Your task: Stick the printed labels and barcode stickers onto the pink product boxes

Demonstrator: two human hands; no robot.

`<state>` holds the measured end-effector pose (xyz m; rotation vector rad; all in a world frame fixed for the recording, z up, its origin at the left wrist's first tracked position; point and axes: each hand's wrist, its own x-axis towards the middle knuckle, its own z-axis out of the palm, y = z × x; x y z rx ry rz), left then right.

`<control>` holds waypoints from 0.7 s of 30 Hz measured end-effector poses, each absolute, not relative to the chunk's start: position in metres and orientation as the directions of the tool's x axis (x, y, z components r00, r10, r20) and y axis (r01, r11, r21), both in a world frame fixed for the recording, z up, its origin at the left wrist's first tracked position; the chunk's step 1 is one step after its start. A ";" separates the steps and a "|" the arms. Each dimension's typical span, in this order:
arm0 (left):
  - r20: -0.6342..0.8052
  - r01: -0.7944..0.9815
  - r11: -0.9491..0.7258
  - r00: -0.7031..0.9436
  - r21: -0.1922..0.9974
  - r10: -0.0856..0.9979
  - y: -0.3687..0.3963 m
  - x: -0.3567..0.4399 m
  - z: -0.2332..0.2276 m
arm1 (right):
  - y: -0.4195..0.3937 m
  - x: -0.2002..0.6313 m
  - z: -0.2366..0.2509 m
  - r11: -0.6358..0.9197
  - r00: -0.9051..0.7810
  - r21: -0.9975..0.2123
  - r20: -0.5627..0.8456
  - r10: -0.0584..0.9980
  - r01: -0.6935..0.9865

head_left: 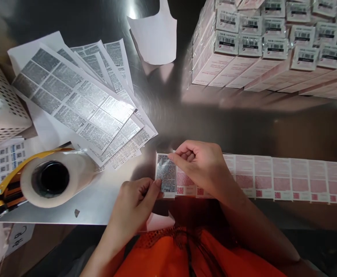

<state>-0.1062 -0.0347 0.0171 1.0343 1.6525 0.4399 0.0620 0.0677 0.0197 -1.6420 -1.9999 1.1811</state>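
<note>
A silver label (166, 173) with dense black print lies on the leftmost of a row of small pale-pink boxes (264, 177). My right hand (204, 165) is closed in a pinch, thumb and forefinger at the label's top right corner. At the lower left edge, the thumb and curled fingers of my left hand (136, 200) close on the label and the box under it. The other boxes lie side by side, running off to the right under my right wrist. Left of my hands, sheets of similar silver labels (82, 104) are spread in an overlapping pile.
Wrapped cartons with barcodes (251, 50) are stacked at the back right. A curled white backing paper (156, 38) stands at the back. On the left are a tape roll in a yellow dispenser (82, 181), a perforated white basket (1, 104) and a sheet of code stickers (4, 163).
</note>
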 end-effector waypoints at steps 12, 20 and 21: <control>-0.666 0.317 0.633 -0.006 0.706 0.746 -0.038 -0.108 0.019 | 0.067 0.070 0.015 -0.047 -0.269 -0.794 -0.260 0.927 0.606; -0.679 0.231 0.670 -0.052 0.705 0.732 -0.038 -0.105 0.021 | 0.058 0.059 0.013 0.175 -0.301 -0.595 -0.118 0.946 0.784; -0.679 0.216 0.675 -0.066 0.706 0.731 -0.038 -0.104 0.021 | 0.057 0.058 0.013 0.187 -0.308 -0.574 -0.121 0.944 0.797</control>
